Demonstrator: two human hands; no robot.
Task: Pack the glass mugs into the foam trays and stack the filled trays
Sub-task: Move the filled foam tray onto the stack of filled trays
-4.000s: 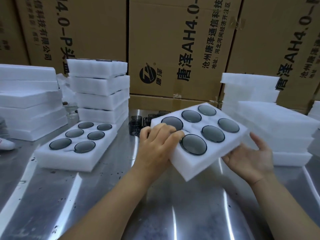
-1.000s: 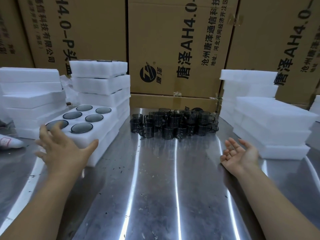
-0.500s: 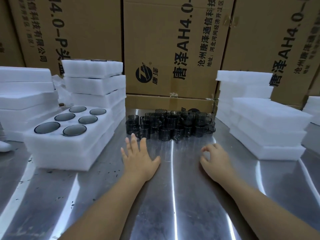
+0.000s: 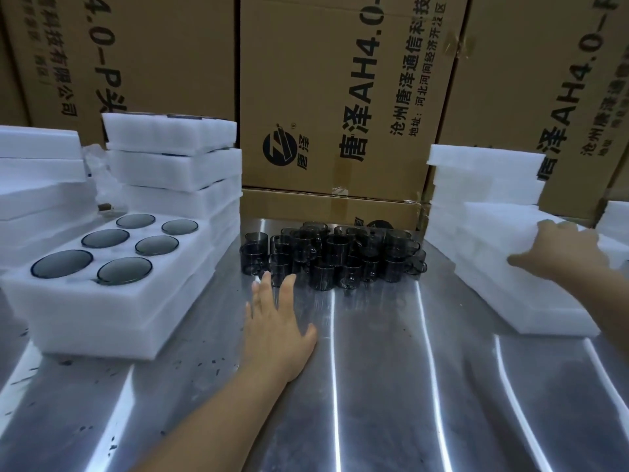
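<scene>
Several dark glass mugs (image 4: 332,257) stand clustered at the middle back of the steel table (image 4: 391,386). A filled foam tray (image 4: 102,294), with six mugs set in its holes, lies on top of another tray at the left. My left hand (image 4: 275,321) lies flat on the table just in front of the mugs, fingers straight, holding nothing. My right hand (image 4: 558,253) is blurred and rests on the top tray of the empty foam tray stack (image 4: 503,284) at the right, with the thumb at the tray's near side.
A taller stack of filled trays (image 4: 173,172) stands behind the left tray, and more foam (image 4: 37,185) is piled at the far left. Foam sheets (image 4: 483,178) rise behind the right stack. Cardboard boxes (image 4: 340,97) wall off the back.
The filled tray I held has been set on the left tray. Since half a second ago, my right hand moved from the table to the right foam stack; my left hand stayed flat.
</scene>
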